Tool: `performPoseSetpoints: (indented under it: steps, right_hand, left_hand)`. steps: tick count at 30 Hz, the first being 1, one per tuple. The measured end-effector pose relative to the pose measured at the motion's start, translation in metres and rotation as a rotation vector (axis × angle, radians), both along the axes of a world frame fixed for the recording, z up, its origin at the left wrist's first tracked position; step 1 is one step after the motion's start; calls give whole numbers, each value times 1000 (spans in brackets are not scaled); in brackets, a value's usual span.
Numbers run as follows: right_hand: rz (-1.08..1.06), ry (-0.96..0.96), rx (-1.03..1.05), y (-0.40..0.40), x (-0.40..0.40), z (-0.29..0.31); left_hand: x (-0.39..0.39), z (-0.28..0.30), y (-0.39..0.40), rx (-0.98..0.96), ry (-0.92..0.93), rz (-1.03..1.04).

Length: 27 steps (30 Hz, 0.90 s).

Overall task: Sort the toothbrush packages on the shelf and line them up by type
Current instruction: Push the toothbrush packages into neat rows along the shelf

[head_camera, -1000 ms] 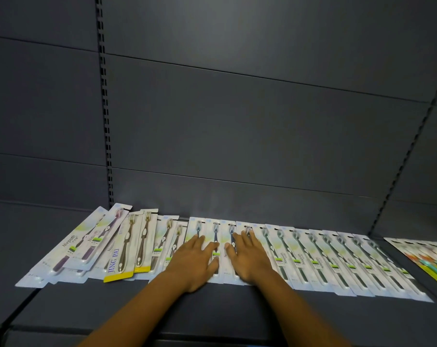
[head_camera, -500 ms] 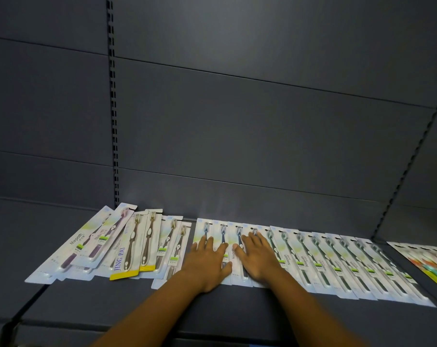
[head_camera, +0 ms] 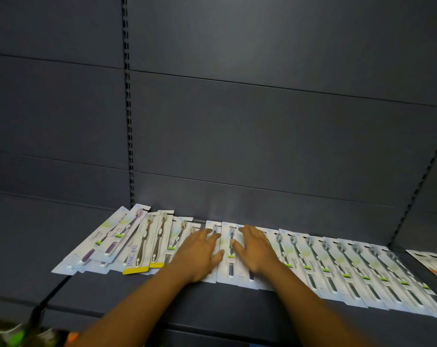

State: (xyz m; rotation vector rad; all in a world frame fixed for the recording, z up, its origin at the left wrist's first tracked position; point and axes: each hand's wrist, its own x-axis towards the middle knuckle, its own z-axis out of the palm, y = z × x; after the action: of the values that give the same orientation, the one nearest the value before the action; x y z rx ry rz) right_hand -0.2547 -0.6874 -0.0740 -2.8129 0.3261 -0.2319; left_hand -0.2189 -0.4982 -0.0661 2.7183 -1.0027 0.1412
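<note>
Toothbrush packages lie flat in a row across the dark shelf [head_camera: 112,294]. Both my hands press flat on the middle ones: my left hand [head_camera: 200,254] covers one white pack, my right hand [head_camera: 256,250] covers its neighbours, and a blue-handled pack [head_camera: 230,256] shows between them. To the right runs a tidy overlapping row of dark-handled packs [head_camera: 350,269]. On the left sit two gold-brush packs with yellow bases [head_camera: 147,244] and a skewed pile of purple-handled packs [head_camera: 104,241].
The grey back panel [head_camera: 262,136] rises right behind the packs. A second group of colourful packs [head_camera: 435,265] lies on the adjoining shelf at the far right. Blurred colourful items [head_camera: 19,338] show below the shelf's front edge at bottom left.
Both hands have slid a little further back over the middle packs, with the left hand spreading leftward. The view has shifted slightly.
</note>
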Motion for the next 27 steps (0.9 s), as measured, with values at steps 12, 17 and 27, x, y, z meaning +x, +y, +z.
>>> performPoseSetpoints:
  steps: [12, 17, 27]
  right_hand:
    - [184, 14, -5, 107, 38, 18]
    - [215, 31, 39, 163, 58, 17]
    - [99, 88, 43, 243, 87, -5]
  left_hand:
    - [49, 10, 138, 36, -80, 223]
    - [75, -2, 180, 76, -50, 173]
    - [114, -27, 240, 92, -4, 114]
